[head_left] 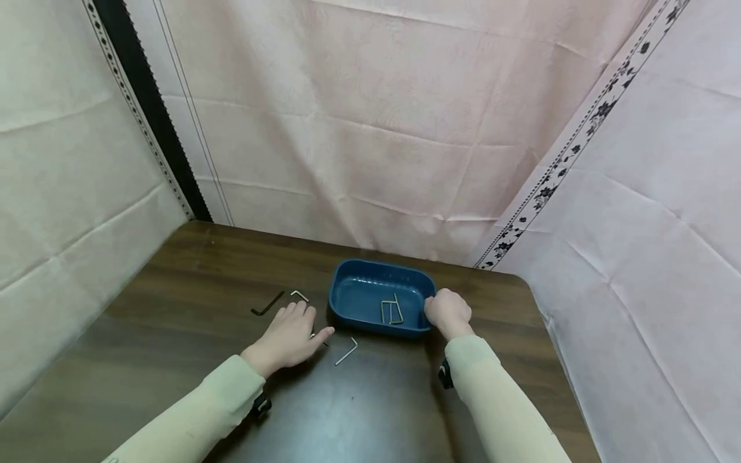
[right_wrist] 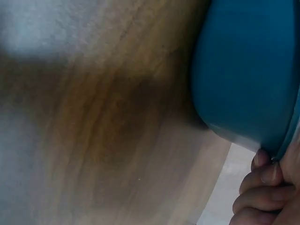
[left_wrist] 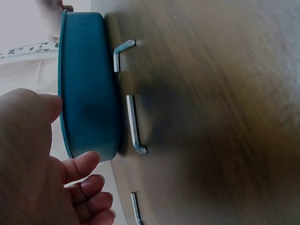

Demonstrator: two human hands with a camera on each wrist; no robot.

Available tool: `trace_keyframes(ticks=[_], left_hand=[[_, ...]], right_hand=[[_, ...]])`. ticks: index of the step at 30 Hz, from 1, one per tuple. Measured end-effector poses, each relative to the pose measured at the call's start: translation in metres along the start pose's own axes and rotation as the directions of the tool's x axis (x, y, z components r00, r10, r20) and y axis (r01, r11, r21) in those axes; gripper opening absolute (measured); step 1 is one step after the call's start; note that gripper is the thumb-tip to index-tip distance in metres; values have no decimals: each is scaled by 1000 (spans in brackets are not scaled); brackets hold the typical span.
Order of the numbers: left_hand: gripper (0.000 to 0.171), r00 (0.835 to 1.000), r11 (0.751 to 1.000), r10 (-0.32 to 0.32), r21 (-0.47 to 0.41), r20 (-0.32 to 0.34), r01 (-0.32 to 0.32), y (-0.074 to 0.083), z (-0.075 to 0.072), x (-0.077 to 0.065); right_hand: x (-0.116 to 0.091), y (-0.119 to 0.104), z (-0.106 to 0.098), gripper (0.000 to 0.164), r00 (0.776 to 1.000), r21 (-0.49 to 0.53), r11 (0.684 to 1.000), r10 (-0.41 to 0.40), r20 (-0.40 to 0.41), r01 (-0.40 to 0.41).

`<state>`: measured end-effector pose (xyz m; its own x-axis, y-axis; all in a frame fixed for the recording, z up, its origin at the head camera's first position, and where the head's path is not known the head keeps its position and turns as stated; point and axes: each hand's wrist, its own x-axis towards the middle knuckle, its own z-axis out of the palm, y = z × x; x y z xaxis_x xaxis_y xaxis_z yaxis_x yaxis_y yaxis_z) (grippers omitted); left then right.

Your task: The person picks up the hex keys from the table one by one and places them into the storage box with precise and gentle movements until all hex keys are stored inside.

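A blue tray (head_left: 353, 325) sits on the table with several L-shaped hex keys (head_left: 392, 311) inside. My right hand (head_left: 449, 312) grips the tray's right end at the rim; in the right wrist view its fingers (right_wrist: 265, 197) are curled against the tray's corner. Left of the tray, my left hand (head_left: 289, 337) hovers low with fingers spread and nothing held. A hex key (left_wrist: 133, 124) lies partly hidden beneath it in the head view. A silver hex key (head_left: 347, 352) rests in front of the tray. Beyond the left fingertips lie a black hex key (head_left: 267, 303) and a short metallic one (head_left: 300, 294).
The brown wooden table (head_left: 173, 321) reflects light near its front. White cloth (head_left: 376, 128) hangs behind it, with more cloth along the left and right sides. Dark wrist cameras, one of them the left camera (head_left: 262, 405), are strapped under both sleeves.
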<state>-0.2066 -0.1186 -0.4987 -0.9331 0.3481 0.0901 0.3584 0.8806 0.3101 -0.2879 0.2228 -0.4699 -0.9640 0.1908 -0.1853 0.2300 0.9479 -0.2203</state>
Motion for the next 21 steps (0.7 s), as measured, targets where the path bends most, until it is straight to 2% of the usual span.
trace_keyframes(ticks=[2, 4, 6, 8, 10, 11, 14, 17, 21], left_hand=[[60, 1000, 1000, -9, 4, 3, 9, 0, -1, -2], [60, 1000, 1000, -9, 14, -4, 9, 0, -2, -2], [61, 1000, 1000, -5, 22, -12, 6, -1, -2, -2], [60, 1000, 999, -2, 35, -11, 2, -2, -1, 0], [59, 1000, 999, 6, 33, -8, -6, -1, -1, 0], [58, 1000, 999, 9, 34, -6, -9, -1, 0, 1], [56, 1000, 999, 18, 40, -14, -18, 0, 0, 2], [54, 1000, 999, 15, 46, -16, -14, 0, 1, 1], [56, 1000, 999, 5, 37, -4, -5, -1, 1, 0]], right_hand=[[0, 5, -1, 49, 997, -34, 996, -83, -10, 83], [-1, 11, -3, 55, 979, -83, 977, -199, -39, 195], [-1, 20, -6, 58, 935, -155, 929, -348, -65, 335], [-1, 29, -8, 58, 884, -202, 875, -462, -72, 440], [1, 36, -9, 57, 847, -200, 840, -526, -69, 505], [2, 39, -10, 57, 844, -174, 839, -533, -64, 516], [5, 45, -8, 57, 879, -14, 880, -475, -34, 475], [7, 46, -3, 54, 923, 162, 914, -383, 43, 372], [5, 40, 6, 47, 931, 321, 903, -340, 131, 284]])
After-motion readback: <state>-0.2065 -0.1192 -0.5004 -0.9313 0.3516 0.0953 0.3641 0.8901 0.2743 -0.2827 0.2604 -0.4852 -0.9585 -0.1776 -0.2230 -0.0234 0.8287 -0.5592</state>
